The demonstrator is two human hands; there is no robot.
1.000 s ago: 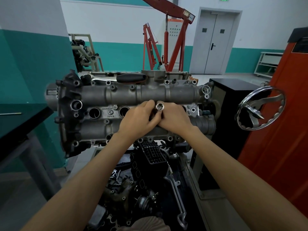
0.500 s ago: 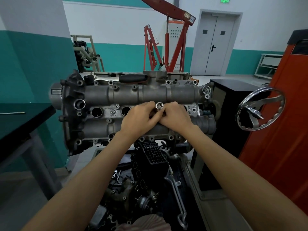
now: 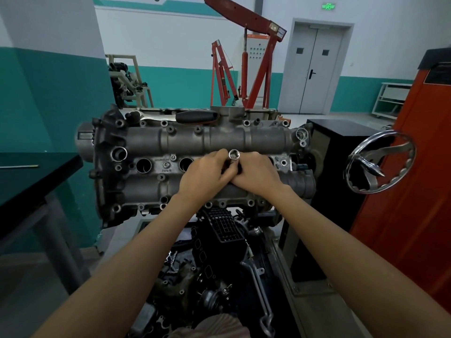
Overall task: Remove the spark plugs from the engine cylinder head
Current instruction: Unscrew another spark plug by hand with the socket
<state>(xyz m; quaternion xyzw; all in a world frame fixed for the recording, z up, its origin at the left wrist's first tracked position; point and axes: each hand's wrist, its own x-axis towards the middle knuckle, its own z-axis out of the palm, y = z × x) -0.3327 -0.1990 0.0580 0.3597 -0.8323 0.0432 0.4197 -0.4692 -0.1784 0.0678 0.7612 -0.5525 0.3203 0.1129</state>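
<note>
Right now I have the engine cylinder head [image 3: 207, 140] across the middle of my view, its long side running left to right, tilted up to face me on its stand. Two open plug wells [image 3: 143, 165] sit left of my hands, dark inside; whether plugs are in them I cannot tell. A ratchet handle [image 3: 196, 116] lies along the top edge of the head, well apart from my hands.

Both hands meet over a well nearer the middle. My left hand [image 3: 203, 175] and right hand [image 3: 256, 173] have their fingers curled close round the shaft of a spark plug socket [image 3: 234, 154], whose open end points up toward me just above the knuckles. Its long axis, I judge, runs straight down into the well, so the coming move is a twist or a pull along that line. Neither hand is nearer; they touch at the shaft.

My knuckles hide the well, the socket's lower part and any spark plug. A fourth well is mostly hidden behind my right hand.
</note>
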